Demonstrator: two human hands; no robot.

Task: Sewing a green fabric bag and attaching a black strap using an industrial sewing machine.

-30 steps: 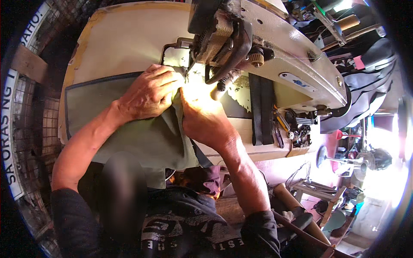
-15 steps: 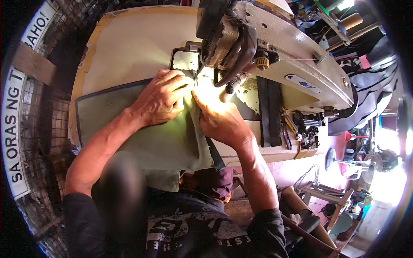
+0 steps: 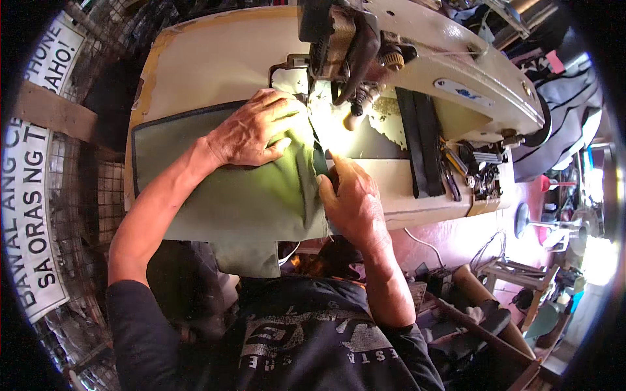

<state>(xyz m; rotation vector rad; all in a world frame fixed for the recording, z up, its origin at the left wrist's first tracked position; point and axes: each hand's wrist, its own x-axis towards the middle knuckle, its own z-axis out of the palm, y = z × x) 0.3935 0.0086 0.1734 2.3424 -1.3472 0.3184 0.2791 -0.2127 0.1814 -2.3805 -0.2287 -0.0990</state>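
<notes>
A green-grey fabric panel [image 3: 228, 202] with a dark bound edge lies across the sewing machine bed and hangs over its front. My left hand [image 3: 255, 130] presses on the panel just left of the needle area, its fingers bent and its thumb apart from them. A dark binding strip [image 3: 319, 159] runs along the panel's right edge below the presser foot. My right hand [image 3: 355, 205] is closed on this strip, nearer to me, with the thumb against the panel's edge. The sewing machine [image 3: 450, 72] arches over the work, and its lamp glare washes out the needle area.
Dark strips [image 3: 420, 143] lie across the bed to the right, beside pliers [image 3: 450, 176] and a tray of small metal parts [image 3: 486, 179]. A wire mesh wall with signs [image 3: 42, 215] stands at the left. A fan [image 3: 577, 225] stands farther right.
My right hand has drawn back from the needle toward me, along the dark strip. My left hand stays on the panel by the needle with its thumb farther out. The view has shifted slightly.
</notes>
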